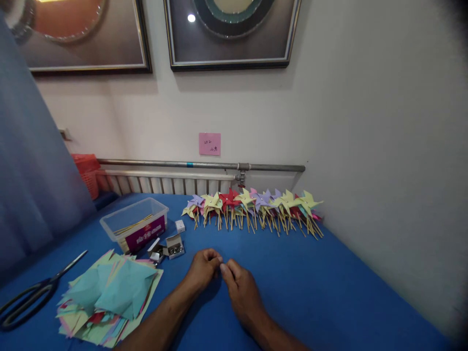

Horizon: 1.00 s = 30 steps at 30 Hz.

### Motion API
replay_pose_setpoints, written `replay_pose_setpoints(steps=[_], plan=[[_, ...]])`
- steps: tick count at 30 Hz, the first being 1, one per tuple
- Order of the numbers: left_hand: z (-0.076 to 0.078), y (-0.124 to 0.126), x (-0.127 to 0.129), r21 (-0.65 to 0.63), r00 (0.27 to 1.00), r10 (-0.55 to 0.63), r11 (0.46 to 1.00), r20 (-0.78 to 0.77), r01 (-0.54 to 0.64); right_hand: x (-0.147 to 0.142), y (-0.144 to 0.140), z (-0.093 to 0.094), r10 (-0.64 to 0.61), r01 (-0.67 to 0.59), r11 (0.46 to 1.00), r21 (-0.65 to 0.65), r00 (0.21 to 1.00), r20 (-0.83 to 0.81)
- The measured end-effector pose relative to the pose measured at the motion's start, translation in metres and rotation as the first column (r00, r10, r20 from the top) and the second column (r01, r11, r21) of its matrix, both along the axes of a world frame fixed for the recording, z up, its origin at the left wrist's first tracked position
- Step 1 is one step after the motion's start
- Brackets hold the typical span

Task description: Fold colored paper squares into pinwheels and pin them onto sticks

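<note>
My left hand [202,269] and my right hand [241,287] rest together on the blue table [329,292], fingertips touching at the middle. Both have their fingers curled in a pinch; something very small may sit between the fingertips, but I cannot make it out. A pile of coloured paper squares [109,297], mostly teal on top, lies to the left of my left forearm. Small open boxes of metal pins [171,247] stand just beyond my left hand. A row of finished paper pinwheels on sticks [252,207] lies along the far edge.
A clear plastic tub [134,222] holding sticks sits at the back left. Black-handled scissors [32,292] lie at the left edge. A radiator with a pipe [201,165] runs behind the table; a pink note [209,144] hangs on the wall.
</note>
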<state>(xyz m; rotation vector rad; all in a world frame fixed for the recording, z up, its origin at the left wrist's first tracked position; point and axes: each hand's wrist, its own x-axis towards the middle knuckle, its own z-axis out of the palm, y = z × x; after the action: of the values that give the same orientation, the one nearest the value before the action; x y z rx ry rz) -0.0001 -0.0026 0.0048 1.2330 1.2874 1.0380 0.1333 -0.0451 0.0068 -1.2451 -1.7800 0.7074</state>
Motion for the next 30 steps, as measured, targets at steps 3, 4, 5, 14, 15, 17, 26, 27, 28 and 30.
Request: replay_pose_setpoints(steps=[3,4,5,14,15,17,26,27,28,30], plan=[[-0.004,-0.001,0.000,0.039,0.997,-0.005,0.999,-0.075,0.008,0.004,0.003,0.002,0.008,-0.008,0.999,0.042,1.000,0.015],[-0.005,-0.001,0.001,0.057,0.995,-0.012,0.998,-0.103,0.018,0.005,0.003,0.003,0.009,-0.011,0.998,0.054,1.000,0.023],[-0.006,-0.002,0.001,0.080,0.991,-0.018,0.996,-0.132,0.029,0.007,0.004,0.003,0.010,-0.012,0.998,0.063,0.999,0.032],[-0.005,-0.008,0.000,0.232,0.939,0.022,0.971,-0.343,0.062,0.009,0.009,-0.002,-0.008,0.004,0.998,0.060,0.997,0.074],[-0.004,-0.008,-0.001,0.252,0.929,0.033,0.966,-0.367,0.065,0.008,0.009,-0.003,-0.007,0.002,0.998,0.059,0.997,0.079],[-0.002,-0.010,-0.001,0.290,0.907,0.055,0.954,-0.417,0.076,0.008,0.009,-0.004,-0.005,0.000,0.999,0.049,0.996,0.088],[-0.006,-0.016,0.002,0.379,0.770,0.069,0.896,-0.634,0.231,0.012,0.012,-0.005,-0.017,0.014,0.998,0.057,0.998,0.053],[-0.007,-0.016,0.002,0.383,0.757,0.074,0.892,-0.649,0.241,0.012,0.012,-0.006,-0.018,0.016,0.999,0.050,0.999,0.050],[-0.008,-0.016,0.002,0.384,0.749,0.076,0.889,-0.658,0.248,0.012,0.012,-0.006,-0.020,0.018,0.999,0.041,0.999,0.045],[-0.008,-0.016,0.002,0.383,0.744,0.077,0.889,-0.664,0.250,0.012,0.012,-0.007,-0.016,0.015,1.000,0.021,1.000,0.025]])
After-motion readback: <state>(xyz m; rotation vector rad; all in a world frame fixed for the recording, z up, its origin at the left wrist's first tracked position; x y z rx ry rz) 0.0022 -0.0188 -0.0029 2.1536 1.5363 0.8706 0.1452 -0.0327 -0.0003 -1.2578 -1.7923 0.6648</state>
